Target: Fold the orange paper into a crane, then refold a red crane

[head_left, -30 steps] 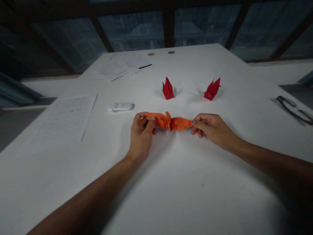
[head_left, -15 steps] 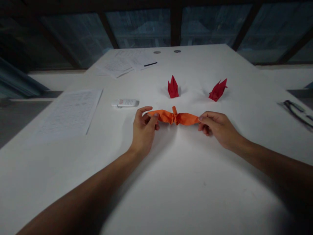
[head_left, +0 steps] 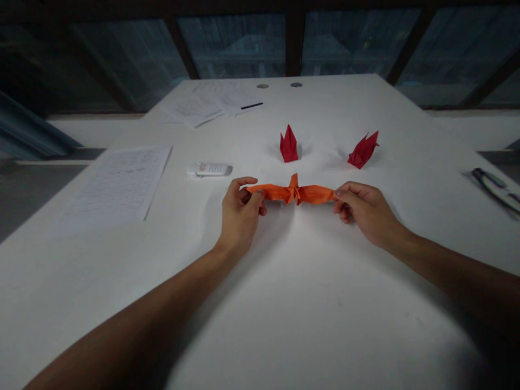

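An orange origami crane (head_left: 314, 194) is stretched out sideways between my two hands, low over the white table. My left hand (head_left: 242, 214) pinches its left wing tip between thumb and fingers. The right wing tip sits in the pinch of my right hand (head_left: 361, 206). A narrow flap stands up from the crane's folded middle. Beyond it, a red origami crane (head_left: 288, 146) rests upright on the table, and a second red origami crane (head_left: 363, 150) leans to the right of that one.
A white remote-like device (head_left: 210, 169) lies left of my left hand. Written sheets (head_left: 117, 181) cover the table's left side, with more papers (head_left: 199, 105) and a dark pen (head_left: 252, 105) farther back. Eyeglasses (head_left: 493, 187) lie at the right edge of the table (head_left: 284, 303).
The crane's middle has shifted slightly right and its wings look pulled straighter. My right hand has moved a little to the right; both hands keep their pinch.
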Action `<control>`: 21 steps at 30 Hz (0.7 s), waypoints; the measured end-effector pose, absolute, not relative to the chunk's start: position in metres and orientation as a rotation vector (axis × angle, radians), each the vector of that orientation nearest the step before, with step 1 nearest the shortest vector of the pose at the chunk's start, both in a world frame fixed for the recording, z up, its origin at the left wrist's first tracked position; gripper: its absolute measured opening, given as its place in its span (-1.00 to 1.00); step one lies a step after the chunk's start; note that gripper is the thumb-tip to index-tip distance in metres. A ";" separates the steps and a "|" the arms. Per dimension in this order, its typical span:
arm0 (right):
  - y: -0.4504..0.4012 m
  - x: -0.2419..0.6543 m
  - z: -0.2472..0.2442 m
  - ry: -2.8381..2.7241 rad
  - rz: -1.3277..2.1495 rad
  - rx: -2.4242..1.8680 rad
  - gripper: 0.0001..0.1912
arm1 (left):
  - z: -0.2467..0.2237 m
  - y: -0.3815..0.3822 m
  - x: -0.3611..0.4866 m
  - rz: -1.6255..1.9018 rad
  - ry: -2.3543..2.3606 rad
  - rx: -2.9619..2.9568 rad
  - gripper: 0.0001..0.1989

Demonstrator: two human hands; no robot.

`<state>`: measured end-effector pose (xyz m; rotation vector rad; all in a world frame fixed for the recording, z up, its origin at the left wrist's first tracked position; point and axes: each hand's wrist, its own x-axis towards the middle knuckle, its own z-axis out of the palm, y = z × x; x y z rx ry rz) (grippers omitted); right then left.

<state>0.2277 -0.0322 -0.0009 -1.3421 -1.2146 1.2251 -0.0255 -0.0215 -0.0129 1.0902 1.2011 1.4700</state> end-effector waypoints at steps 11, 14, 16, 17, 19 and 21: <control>-0.029 0.229 0.000 -1.134 1.238 -1.353 -0.81 | -0.010 -0.021 -0.024 1.464 1.214 1.067 -0.74; -0.029 0.228 0.001 -1.131 1.234 -1.358 -0.81 | -0.010 -0.021 -0.024 1.464 1.202 1.054 -0.74; -0.029 0.227 0.003 -1.128 1.231 -1.360 -0.81 | -0.010 -0.021 -0.024 1.464 1.192 1.042 -0.75; -0.029 0.226 0.004 -1.125 1.230 -1.364 -0.81 | -0.009 -0.021 -0.024 1.465 1.187 1.037 -0.75; -0.029 0.226 0.005 -1.117 1.227 -1.376 -0.80 | -0.009 -0.021 -0.024 1.463 1.178 1.026 -0.75; -0.029 0.226 0.005 -1.111 1.233 -1.382 -0.79 | -0.008 -0.021 -0.023 1.455 1.172 1.011 -0.76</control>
